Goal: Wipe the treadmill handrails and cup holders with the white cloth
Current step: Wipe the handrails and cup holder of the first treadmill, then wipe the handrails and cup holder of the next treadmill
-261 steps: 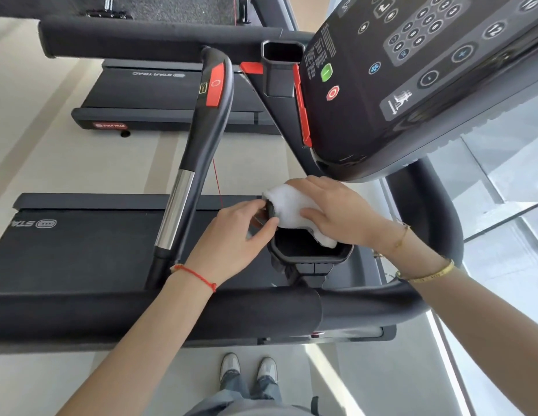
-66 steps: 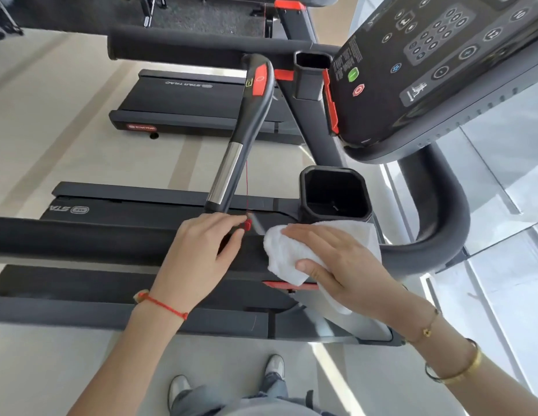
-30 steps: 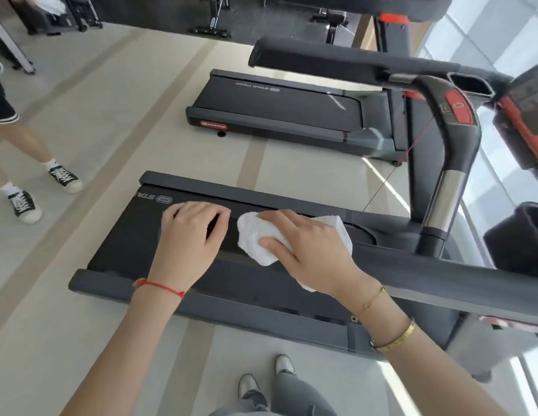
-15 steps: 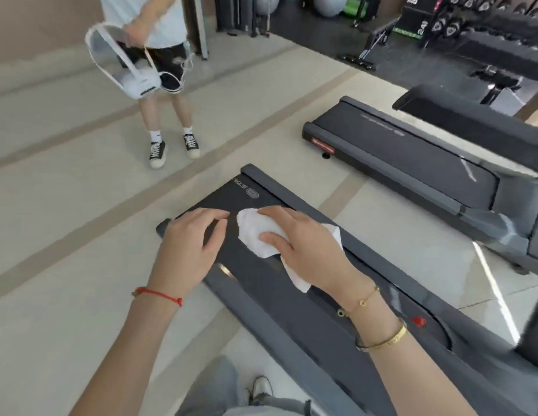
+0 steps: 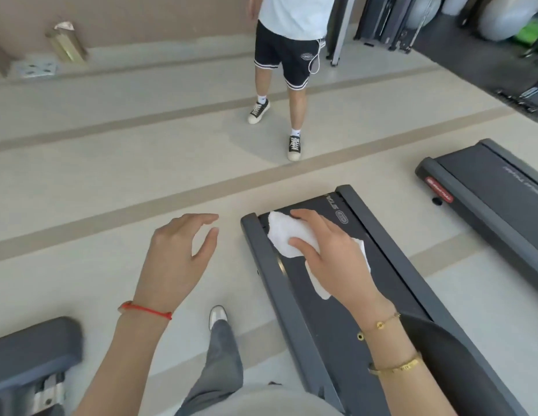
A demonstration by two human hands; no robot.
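Note:
My right hand (image 5: pixel 327 244) grips the crumpled white cloth (image 5: pixel 281 232), thumb under and fingers over it, and a loose corner hangs beneath the palm. Hand and cloth hover over the rear end of the treadmill deck (image 5: pixel 345 310). The dark rounded end of a handrail (image 5: pixel 442 343) shows under my right forearm, so the cloth is past its tip. My left hand (image 5: pixel 179 256) is in the air over the floor, left of the deck, fingers loosely spread and holding nothing. The console and cup holders are out of view.
A person in a white shirt and dark shorts (image 5: pixel 287 55) stands on the floor ahead. A second treadmill deck (image 5: pixel 487 187) lies at the right. Grey padded equipment (image 5: pixel 30 349) sits at the bottom left. My own leg and shoe (image 5: pixel 218 315) are below.
The view has swung away from the console toward the deck's rear. My left hand has come off the handrail and moved left into the air. My right hand still grips the cloth.

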